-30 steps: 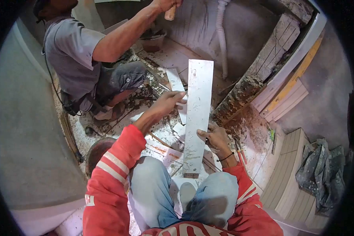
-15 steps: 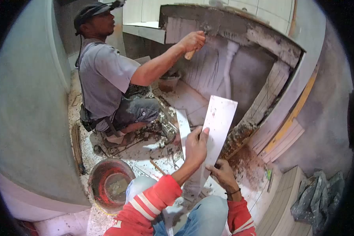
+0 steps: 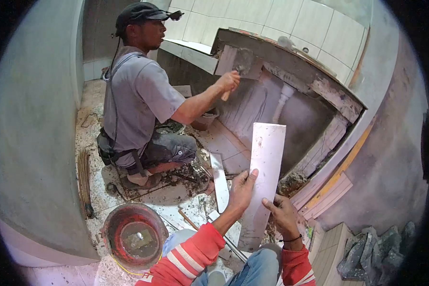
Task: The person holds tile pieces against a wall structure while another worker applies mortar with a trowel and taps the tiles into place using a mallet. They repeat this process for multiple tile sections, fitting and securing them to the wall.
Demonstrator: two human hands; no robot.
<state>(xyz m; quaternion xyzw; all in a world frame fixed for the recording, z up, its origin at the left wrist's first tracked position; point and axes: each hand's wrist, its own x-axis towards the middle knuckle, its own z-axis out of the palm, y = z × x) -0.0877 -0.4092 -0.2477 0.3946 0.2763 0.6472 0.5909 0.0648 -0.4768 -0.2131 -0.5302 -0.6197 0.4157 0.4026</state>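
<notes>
A long pale tile strip [image 3: 268, 162] with small dark specks stands steeply tilted in front of me. My left hand [image 3: 242, 191] grips its left edge, thumb pressed on the face. Lower on the opposite edge, my right hand [image 3: 284, 214] holds it between thumb and fingers. The strip's bottom end reaches down near my knees. Behind my left hand, a narrower white tile piece [image 3: 219, 178] lies on the floor. Both my sleeves are red with white stripes.
At the left a co-worker [image 3: 145, 100] crouches, holding a trowel [image 3: 243, 62] against the mortared counter edge [image 3: 291, 52]. A red-stained bucket [image 3: 110, 240] stands by my left knee. Stacked tiles [image 3: 332, 243] and grey plastic sheeting [image 3: 360, 257] lie at the right. Debris covers the floor.
My view has shifted slightly. The strip has turned more upright, and my right hand sits higher along its edge. The co-worker's trowel has moved, and its blade now shows flat against the counter.
</notes>
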